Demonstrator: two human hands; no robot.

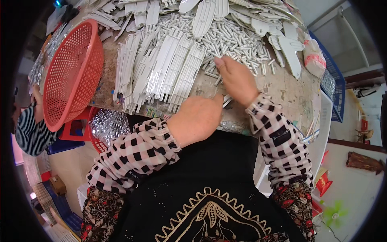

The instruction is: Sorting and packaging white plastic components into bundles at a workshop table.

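Observation:
My left hand (198,119) is closed at the near edge of the worktable, knuckles up. Its curled fingers hide whatever they hold. Just beyond it to the right, my right hand (238,81) has its thumb and fingers drawn together at the near edge of a heap of short whitish pegs (238,42). What lies in those fingers is hidden. A small pale sliver (227,99) shows in the gap between the two hands. Left of the pegs, long white ribbed plastic strips (163,68) lie side by side, their ends close to my left hand.
Flat rounded white plastic pieces (204,18) are piled at the back. A red perforated basket (72,76) tilts at the left edge. On the right are a white-and-red bag (314,58) and a blue crate (336,80). A person in a striped top (34,129) is at far left.

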